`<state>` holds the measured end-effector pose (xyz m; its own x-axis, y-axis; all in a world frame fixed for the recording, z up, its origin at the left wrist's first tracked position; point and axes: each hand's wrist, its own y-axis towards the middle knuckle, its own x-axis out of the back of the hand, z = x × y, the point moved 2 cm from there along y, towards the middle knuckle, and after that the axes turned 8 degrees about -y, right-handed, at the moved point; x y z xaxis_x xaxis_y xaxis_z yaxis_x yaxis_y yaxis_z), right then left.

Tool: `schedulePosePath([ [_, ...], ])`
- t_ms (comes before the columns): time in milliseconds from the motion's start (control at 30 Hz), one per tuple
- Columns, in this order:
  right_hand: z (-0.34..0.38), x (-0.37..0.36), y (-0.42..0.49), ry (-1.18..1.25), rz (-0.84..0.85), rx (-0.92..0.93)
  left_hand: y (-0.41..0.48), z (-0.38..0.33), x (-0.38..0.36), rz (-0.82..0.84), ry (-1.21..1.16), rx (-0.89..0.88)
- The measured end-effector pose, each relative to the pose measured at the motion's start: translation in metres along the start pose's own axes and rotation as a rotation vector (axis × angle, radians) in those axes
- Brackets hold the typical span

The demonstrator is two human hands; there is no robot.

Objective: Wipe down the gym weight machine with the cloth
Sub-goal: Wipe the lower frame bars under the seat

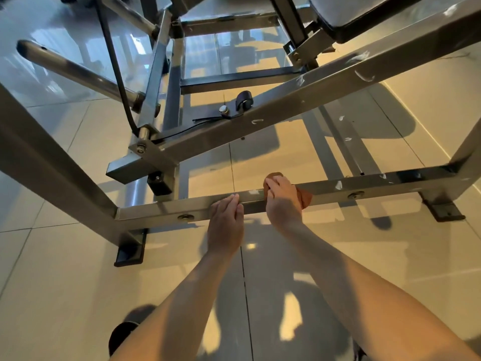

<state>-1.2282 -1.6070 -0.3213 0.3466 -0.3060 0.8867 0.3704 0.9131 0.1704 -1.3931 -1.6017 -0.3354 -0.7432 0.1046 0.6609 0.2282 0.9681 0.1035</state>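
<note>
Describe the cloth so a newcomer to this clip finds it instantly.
Find the grey weight machine frame, then its low crossbar nearest the camera. The cloth is the brown wad on that bar under the right hand; the left hand beside it rests bare on metal.

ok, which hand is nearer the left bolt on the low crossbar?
Left. The left hand rests on the crossbar just right of that bolt; the right hand holds the brown cloth on the bar farther right, beyond the left hand.
</note>
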Motion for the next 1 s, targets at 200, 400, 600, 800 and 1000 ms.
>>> schedulePosePath([
  [200, 0.043, -0.011, -0.024, 0.11, 0.009, 0.406, 0.002, 0.002, 0.007, -0.041, -0.138, 0.05],
  [400, 0.001, 0.003, -0.011, 0.043, -0.022, 0.074, 0.0, 0.004, 0.003, -0.007, -0.091, 0.034],
  [600, 0.038, -0.012, -0.024, 0.105, 0.033, 0.348, 0.003, -0.005, 0.004, 0.037, -0.104, 0.057],
  [800, -0.011, 0.004, -0.014, -0.043, 0.017, 0.056, 0.006, -0.006, 0.004, 0.121, -0.032, -0.018],
  [1000, 0.038, -0.008, -0.032, 0.089, 0.071, 0.154, 0.004, -0.004, 0.002, 0.099, -0.098, -0.012],
])
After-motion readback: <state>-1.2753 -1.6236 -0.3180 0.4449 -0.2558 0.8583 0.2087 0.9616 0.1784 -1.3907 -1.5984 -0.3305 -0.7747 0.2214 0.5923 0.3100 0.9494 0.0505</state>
